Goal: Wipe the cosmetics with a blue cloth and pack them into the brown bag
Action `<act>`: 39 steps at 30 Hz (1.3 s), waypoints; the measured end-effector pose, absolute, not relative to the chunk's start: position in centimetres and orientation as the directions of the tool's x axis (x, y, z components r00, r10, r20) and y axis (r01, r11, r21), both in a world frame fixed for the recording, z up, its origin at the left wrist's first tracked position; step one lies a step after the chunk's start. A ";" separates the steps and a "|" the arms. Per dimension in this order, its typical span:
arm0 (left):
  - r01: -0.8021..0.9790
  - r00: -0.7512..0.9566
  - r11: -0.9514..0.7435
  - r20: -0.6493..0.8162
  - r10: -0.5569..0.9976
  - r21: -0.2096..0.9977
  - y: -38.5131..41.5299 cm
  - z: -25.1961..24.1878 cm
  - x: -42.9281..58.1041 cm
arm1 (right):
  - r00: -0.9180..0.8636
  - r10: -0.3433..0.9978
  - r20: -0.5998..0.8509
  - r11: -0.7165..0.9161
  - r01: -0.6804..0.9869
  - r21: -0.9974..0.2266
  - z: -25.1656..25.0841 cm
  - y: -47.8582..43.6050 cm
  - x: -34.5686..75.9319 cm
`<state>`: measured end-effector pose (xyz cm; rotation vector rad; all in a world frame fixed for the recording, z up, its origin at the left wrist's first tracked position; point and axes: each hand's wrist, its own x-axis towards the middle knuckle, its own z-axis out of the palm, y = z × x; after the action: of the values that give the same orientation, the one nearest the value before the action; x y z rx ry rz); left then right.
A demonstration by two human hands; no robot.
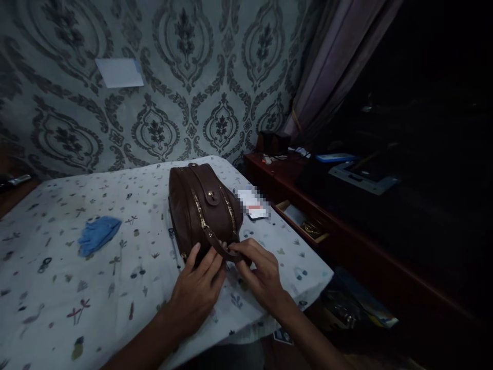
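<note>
A dark brown leather bag [185, 205] with gold zippers and a snap tab on top sits on a patterned white cloth. From its near end a short brown leather strap [229, 254] sticks out towards me. My right hand [262, 272] is closed on this strap, thumb and fingers pinching it close to its end. My left hand [200, 288] lies against the near end of the bag, its thumb raised and its fingers stretched out just beside the strap. Part of the bag's near end is hidden behind my fingers.
A crumpled blue glove [99, 235] lies on the cloth [154, 293] to the left. Right of the bag is a blurred-out white item [253, 203]. A dark red desk [358, 267] with an open drawer [302, 221] stands alongside. Patterned wallpaper [185, 118] covers the back wall.
</note>
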<state>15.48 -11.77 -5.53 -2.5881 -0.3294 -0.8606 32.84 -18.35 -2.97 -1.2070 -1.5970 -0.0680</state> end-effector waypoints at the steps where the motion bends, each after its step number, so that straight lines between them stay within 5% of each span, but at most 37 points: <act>1: 0.340 0.775 -0.896 0.624 0.095 -0.285 -11.9 -5.5 15.5 | 0.080 0.645 0.760 0.457 0.756 -0.468 -2.7 -18.4 32.6; 6: 0.375 0.721 -0.894 0.683 0.115 -0.246 -12.4 -5.2 15.4 | 0.080 0.577 0.812 0.349 0.875 -0.335 -0.9 -18.4 31.6; 12: 0.390 0.704 -0.890 0.700 0.120 -0.238 -12.6 -5.0 15.1 | 0.001 0.551 0.835 0.489 0.810 -0.323 1.1 -16.5 30.9; 16: 0.398 0.710 -0.881 0.694 0.119 -0.256 -12.6 -5.0 15.1 | -0.028 0.590 0.807 0.656 0.599 -0.459 1.5 -15.2 30.7; 22: 0.407 0.742 -0.872 0.655 0.143 -0.271 -12.5 -5.0 15.2 | 0.269 0.664 0.697 0.575 0.413 -0.707 1.0 -14.6 29.7; 39: 0.409 0.754 -0.871 0.638 0.155 -0.273 -12.4 -4.5 15.2 | 0.450 0.679 0.580 0.503 0.291 -0.814 -0.3 -14.0 28.7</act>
<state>15.15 -12.42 -4.54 -2.5533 -0.4303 -0.8793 28.69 -13.96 -0.31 -1.0658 -1.1253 0.3063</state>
